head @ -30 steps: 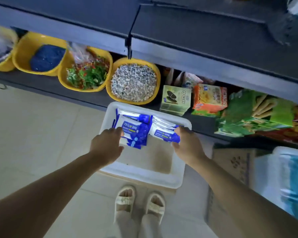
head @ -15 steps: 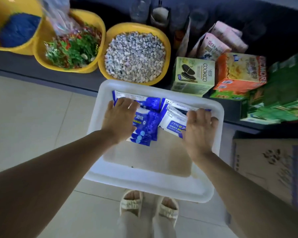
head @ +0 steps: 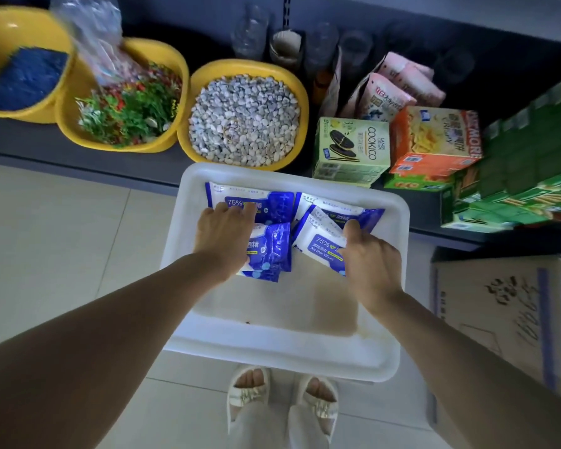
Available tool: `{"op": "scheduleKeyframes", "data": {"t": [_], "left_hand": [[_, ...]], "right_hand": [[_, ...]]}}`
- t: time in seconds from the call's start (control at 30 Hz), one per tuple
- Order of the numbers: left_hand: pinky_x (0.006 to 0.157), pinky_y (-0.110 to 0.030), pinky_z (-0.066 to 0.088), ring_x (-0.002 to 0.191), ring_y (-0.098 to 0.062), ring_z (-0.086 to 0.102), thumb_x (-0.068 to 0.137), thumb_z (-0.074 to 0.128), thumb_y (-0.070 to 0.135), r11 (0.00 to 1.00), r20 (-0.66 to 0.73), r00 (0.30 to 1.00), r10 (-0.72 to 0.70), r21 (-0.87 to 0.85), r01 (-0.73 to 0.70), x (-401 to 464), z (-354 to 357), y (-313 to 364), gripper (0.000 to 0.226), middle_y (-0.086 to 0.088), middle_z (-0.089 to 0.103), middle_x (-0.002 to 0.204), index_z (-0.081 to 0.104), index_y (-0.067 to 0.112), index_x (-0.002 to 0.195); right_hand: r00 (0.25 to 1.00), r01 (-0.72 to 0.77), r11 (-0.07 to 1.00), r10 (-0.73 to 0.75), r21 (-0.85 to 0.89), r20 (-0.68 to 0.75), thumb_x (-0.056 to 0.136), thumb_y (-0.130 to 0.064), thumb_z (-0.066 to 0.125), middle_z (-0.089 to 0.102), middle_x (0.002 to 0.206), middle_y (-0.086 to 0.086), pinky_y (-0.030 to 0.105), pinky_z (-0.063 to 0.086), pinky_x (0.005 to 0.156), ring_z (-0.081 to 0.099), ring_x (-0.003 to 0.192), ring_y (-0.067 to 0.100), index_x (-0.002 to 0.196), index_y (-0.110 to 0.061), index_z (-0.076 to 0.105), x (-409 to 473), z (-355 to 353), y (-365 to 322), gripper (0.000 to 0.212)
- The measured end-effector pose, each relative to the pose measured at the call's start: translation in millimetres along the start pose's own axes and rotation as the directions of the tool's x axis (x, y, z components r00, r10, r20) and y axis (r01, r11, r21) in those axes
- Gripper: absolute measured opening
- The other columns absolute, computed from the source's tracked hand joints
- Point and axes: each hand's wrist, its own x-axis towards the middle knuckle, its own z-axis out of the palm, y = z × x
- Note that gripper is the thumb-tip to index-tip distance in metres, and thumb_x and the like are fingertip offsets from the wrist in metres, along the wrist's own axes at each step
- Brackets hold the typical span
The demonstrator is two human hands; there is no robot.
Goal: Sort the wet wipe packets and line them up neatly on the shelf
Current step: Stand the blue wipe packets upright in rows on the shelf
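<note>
Hands: left (head: 222, 236) flat on wipe packets (head: 269, 244), right (head: 371, 264) gripping one.

Three yellow bowls sit in a row on the dark ledge: one (head: 23, 76) holds something blue, the middle one (head: 123, 105) plastic greenery, the third (head: 245, 118) pale pebbles. Beside them stand a COOKICO box (head: 350, 150) (cookies pictured), an orange box (head: 434, 140) and green cartons (head: 528, 163).

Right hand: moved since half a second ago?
Yes. The right hand was flat near the bin's right rim; now it sits further left, inside the bin, fingers curled on a wipe packet.
</note>
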Motion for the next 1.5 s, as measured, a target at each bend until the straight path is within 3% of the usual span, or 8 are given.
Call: {"op": "scheduleKeyframes", "data": {"t": [0.27, 0.43, 0.7, 0.83, 0.93, 1.1, 1.3, 1.5], "left_hand": [[0.093, -0.036, 0.04, 0.116, -0.027, 0.052, 0.094, 0.053, 0.028, 0.963, 0.177, 0.983, -0.041, -0.253, 0.086, -18, -14, -13, 0.042, -0.007, 0.054, 0.126, 0.046, 0.019, 0.134], [0.078, -0.031, 0.039, 0.109, -0.03, 0.053, 0.094, 0.054, 0.022, 0.889, 0.186, 0.982, -0.012, -0.448, 0.096, -43, -53, -15, 0.026, -0.011, 0.056, 0.117, 0.053, 0.009, 0.117], [0.048, -0.016, 0.024, 0.061, -0.013, 0.04, 0.082, 0.069, 0.012, 0.733, 0.023, 0.999, -0.039, -0.679, 0.044, -105, -199, -19, 0.025, 0.005, 0.043, 0.06, 0.047, 0.016, 0.07], [0.055, -0.025, 0.03, 0.058, -0.015, 0.043, 0.086, 0.061, 0.019, 0.677, -0.038, 0.999, -0.004, -0.735, -0.025, -138, -288, -13, 0.025, -0.023, 0.056, 0.069, 0.054, 0.004, 0.068], [0.059, -0.028, 0.032, 0.066, -0.018, 0.05, 0.086, 0.057, 0.022, 0.674, -0.124, 0.992, 0.016, -0.732, -0.102, -165, -356, -3, 0.018, -0.02, 0.066, 0.081, 0.059, 0.005, 0.079], [0.061, -0.024, 0.034, 0.063, -0.014, 0.044, 0.093, 0.054, 0.013, 0.725, -0.319, 0.947, 0.021, -0.647, -0.234, -208, -456, 20, 0.019, 0.002, 0.053, 0.066, 0.051, 0.022, 0.076], [0.05, -0.026, 0.031, 0.052, -0.012, 0.039, 0.096, 0.048, 0.013, 0.776, -0.508, 0.859, 0.067, -0.514, -0.365, -250, -572, 58, 0.019, 0.006, 0.044, 0.063, 0.046, 0.025, 0.082], [0.066, -0.032, 0.041, 0.066, -0.019, 0.046, 0.094, 0.047, 0.012, 0.802, -0.658, 0.744, 0.114, -0.381, -0.46, -269, -676, 71, 0.028, 0.008, 0.052, 0.067, 0.045, 0.03, 0.073]], "right_hand": [[0.997, 0.036, 0.996, -0.042, 0.086, 0.064, 0.042, 0.01, 0.075, 0.056, 0.072, 0.015, 0.029, 0.042, 0.05, 0.059, 0.066, 0.033, 0.065, -0.004, 0.055, 2, -23, -4, 0.034], [0.962, -0.223, 0.889, 0.136, 0.399, 0.235, 0.089, -0.007, 0.052, 0.061, 0.089, 0.017, 0.03, 0.031, 0.061, 0.057, 0.085, 0.037, 0.091, -0.008, 0.044, -4, -75, 7, 0.008], [0.981, -0.191, 0.731, 0.14, 0.654, 0.131, 0.09, -0.003, 0.05, 0.07, 0.101, 0.013, 0.035, 0.047, 0.079, 0.064, 0.094, 0.029, 0.112, -0.007, 0.061, -12, -231, 35, 0.025], [0.984, -0.171, 0.655, 0.155, 0.736, 0.091, 0.093, -0.005, 0.049, 0.07, 0.099, 0.006, 0.031, 0.047, 0.079, 0.064, 0.091, 0.023, 0.111, -0.008, 0.063, -21, -334, 57, 0.024], [0.982, -0.138, 0.594, 0.185, 0.793, 0.033, 0.092, -0.007, 0.052, 0.07, 0.097, 0.003, 0.034, 0.048, 0.081, 0.065, 0.09, 0.021, 0.106, -0.013, 0.064, -27, -404, 78, 0.02], [0.985, -0.084, 0.485, 0.17, 0.87, 0.001, 0.087, -0.004, 0.063, 0.069, 0.097, 0.007, 0.042, 0.051, 0.084, 0.065, 0.087, 0.02, 0.113, -0.011, 0.06, -45, -513, 113, 0.027], [0.97, 0.091, 0.637, 0.117, 0.765, -0.213, 0.086, -0.002, 0.063, 0.071, 0.091, 0.0, 0.036, 0.051, 0.083, 0.067, 0.087, 0.017, 0.094, -0.013, 0.068, -58, -630, 159, 0.015], [0.89, 0.172, 0.735, 0.169, 0.656, -0.423, 0.086, -0.004, 0.061, 0.067, 0.081, -0.006, 0.01, 0.041, 0.063, 0.062, 0.074, 0.011, 0.086, -0.016, 0.06, -45, -733, 190, 0.012]]}}
